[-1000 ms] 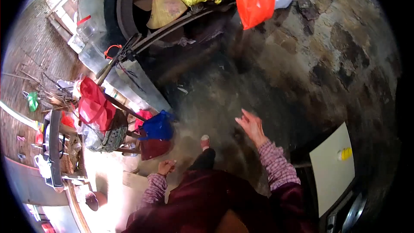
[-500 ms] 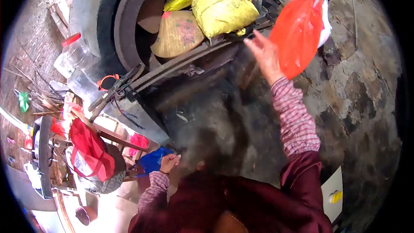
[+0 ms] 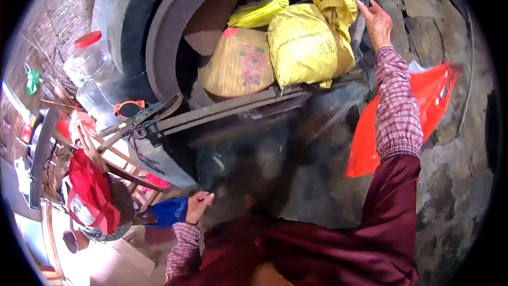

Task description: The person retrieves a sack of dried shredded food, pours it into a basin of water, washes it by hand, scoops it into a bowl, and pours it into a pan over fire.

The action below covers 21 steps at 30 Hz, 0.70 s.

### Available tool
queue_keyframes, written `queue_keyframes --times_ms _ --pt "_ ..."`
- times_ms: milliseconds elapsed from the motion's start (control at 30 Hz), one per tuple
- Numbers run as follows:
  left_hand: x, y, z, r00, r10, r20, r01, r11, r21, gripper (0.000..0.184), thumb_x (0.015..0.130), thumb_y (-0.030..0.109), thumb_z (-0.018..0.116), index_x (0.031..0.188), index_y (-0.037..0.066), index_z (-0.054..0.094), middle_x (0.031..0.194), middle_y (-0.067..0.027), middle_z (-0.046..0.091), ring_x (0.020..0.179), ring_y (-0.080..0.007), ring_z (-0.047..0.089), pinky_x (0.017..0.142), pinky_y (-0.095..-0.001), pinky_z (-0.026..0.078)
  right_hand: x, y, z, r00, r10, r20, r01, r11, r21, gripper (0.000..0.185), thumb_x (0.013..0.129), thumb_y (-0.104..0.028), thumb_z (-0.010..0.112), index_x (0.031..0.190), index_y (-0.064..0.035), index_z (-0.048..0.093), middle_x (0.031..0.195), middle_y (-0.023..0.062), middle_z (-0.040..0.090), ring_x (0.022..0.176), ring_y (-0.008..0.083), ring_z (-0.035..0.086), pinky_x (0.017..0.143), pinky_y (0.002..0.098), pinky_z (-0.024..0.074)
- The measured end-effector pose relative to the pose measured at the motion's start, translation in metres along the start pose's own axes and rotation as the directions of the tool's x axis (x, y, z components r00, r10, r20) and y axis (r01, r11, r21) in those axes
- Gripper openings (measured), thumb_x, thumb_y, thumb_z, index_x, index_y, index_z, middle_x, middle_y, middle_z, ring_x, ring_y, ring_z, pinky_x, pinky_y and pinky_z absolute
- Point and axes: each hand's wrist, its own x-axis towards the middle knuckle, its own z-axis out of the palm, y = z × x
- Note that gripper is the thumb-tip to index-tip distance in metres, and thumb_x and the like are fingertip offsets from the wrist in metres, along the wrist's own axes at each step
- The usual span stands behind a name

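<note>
My right hand (image 3: 378, 25) reaches up at the right, fingers spread and nothing in them. Its fingertips are close to the bunched top of a stuffed yellow sack (image 3: 304, 47); whether they touch it I cannot tell. That sack sits in the mouth of a large dark round vat (image 3: 160, 37), beside a woven straw hat (image 3: 238, 66) with a painted flower and a folded yellow sack (image 3: 262, 8). Behind my right forearm hangs a red plastic bag (image 3: 365, 140). Low at the left, my left hand (image 3: 198, 206) is closed with fingertips together, in front of a blue bag (image 3: 166, 213).
A dark bar (image 3: 233, 110) runs across the vat's front. Clear plastic jars (image 3: 92, 63), one red-lidded, stand left of it. A red cloth bag (image 3: 92, 193) lies on a basket near wooden chair parts. The stained wall (image 3: 444, 190) is at the right.
My right hand has moved up from beside the red bag to the top of the yellow sack. The view has shifted, and the red bag now appears lower, behind my forearm. My left hand stays closed.
</note>
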Motion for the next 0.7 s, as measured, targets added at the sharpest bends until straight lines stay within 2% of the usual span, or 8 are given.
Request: queue_keyframes --times_ms 133,167,267,400,467,533,567,700 --pt "0.042 0.045 0.047 0.998 0.068 -0.014 -0.067 0.997 0.041 0.019 0.084 0.018 0.069 0.089 0.000 0.064 0.073 0.0008 0.060 0.068 -0.0057 0.054 0.065 -0.0208 0.044 0.034 0.005 0.048 0.989 -0.037 0.143 0.004 0.974 0.225 0.056 0.082 -0.051 0.062 0.120 -0.0097 0.060 0.094 0.0116 0.068 0.090 0.0251 0.064 0.080 0.0315 0.0489" --pt "0.056 0.048 0.058 0.996 0.091 -0.004 -0.091 0.996 0.019 0.019 0.085 0.018 0.068 0.090 0.000 0.064 0.074 0.0011 0.060 0.068 -0.0060 0.054 0.065 -0.0206 0.044 0.044 0.033 0.096 0.983 -0.177 0.049 0.174 0.983 0.062 0.055 0.083 -0.047 0.062 0.124 -0.0105 0.057 0.099 0.0115 0.068 0.090 0.0251 0.064 0.080 0.0320 0.0489" --pt "0.080 0.091 0.095 0.985 0.166 0.055 -0.169 0.985 0.047 0.021 0.084 0.018 0.069 0.093 0.000 0.064 0.078 0.0009 0.061 0.072 -0.0049 0.053 0.066 -0.0210 0.044 0.024 0.000 0.102 0.981 0.007 0.193 -0.096 0.884 0.457 0.046 0.081 -0.042 0.066 0.113 -0.0079 0.064 0.097 0.0163 0.068 0.091 0.0313 0.065 0.080 0.0369 0.0489" --pt "0.117 0.141 0.135 0.961 0.242 0.133 -0.254 0.964 0.081 0.027 0.084 0.018 0.069 0.102 -0.001 0.062 0.086 -0.0006 0.062 0.080 -0.0077 0.056 0.074 -0.0231 0.046 -0.042 -0.038 0.074 0.998 -0.033 -0.047 0.052 0.850 0.525 0.028 0.082 -0.018 0.067 0.106 -0.0039 0.067 0.083 0.0172 0.067 0.073 0.0311 0.064 0.063 0.0354 0.0504" --pt "0.135 0.182 0.161 0.924 0.348 0.161 -0.366 0.925 0.100 0.031 0.085 0.016 0.068 0.111 0.000 0.060 0.096 -0.0031 0.063 0.092 -0.0110 0.058 0.083 -0.0265 0.047 -0.087 -0.075 0.029 0.940 -0.260 -0.223 0.339 0.796 0.502 0.015 0.081 -0.006 0.064 0.094 -0.0012 0.066 0.072 0.0152 0.062 0.065 0.0295 0.061 0.057 0.0345 0.0490" --pt "0.148 0.239 0.195 0.875 0.417 0.246 -0.367 0.903 -0.224 0.050 0.085 0.008 0.065 0.130 0.001 0.045 0.115 -0.0066 0.057 0.101 -0.0143 0.056 0.084 -0.0277 0.048 -0.128 -0.096 0.007 0.908 -0.413 -0.071 0.403 0.813 0.421 0.008 0.077 0.001 0.062 0.085 -0.0014 0.062 0.067 0.0138 0.057 0.061 0.0273 0.058 0.054 0.0368 0.0475" --pt "0.151 0.268 0.210 0.831 0.465 0.304 -0.389 0.878 -0.278 0.061 0.083 0.011 0.067 0.136 0.002 0.037 0.121 -0.0084 0.053 0.104 -0.0161 0.056 0.085 -0.0281 0.048 -0.143 -0.102 0.004 0.907 -0.421 0.025 0.367 0.817 0.444 0.016 0.073 0.002 0.062 0.089 -0.0008 0.062 0.069 0.0146 0.058 0.064 0.0291 0.059 0.055 0.0377 0.0479" --pt "0.169 0.351 0.295 0.763 0.569 0.306 -0.583 0.811 -0.055 0.080 0.074 0.023 0.076 0.139 0.003 0.033 0.122 -0.0137 0.054 0.108 -0.0197 0.056 0.082 -0.0313 0.050 -0.178 -0.105 0.010 0.873 -0.456 0.172 0.348 0.831 0.435 0.021 0.069 0.004 0.064 0.088 -0.0012 0.060 0.069 0.0129 0.057 0.064 0.0295 0.058 0.054 0.0386 0.0467"
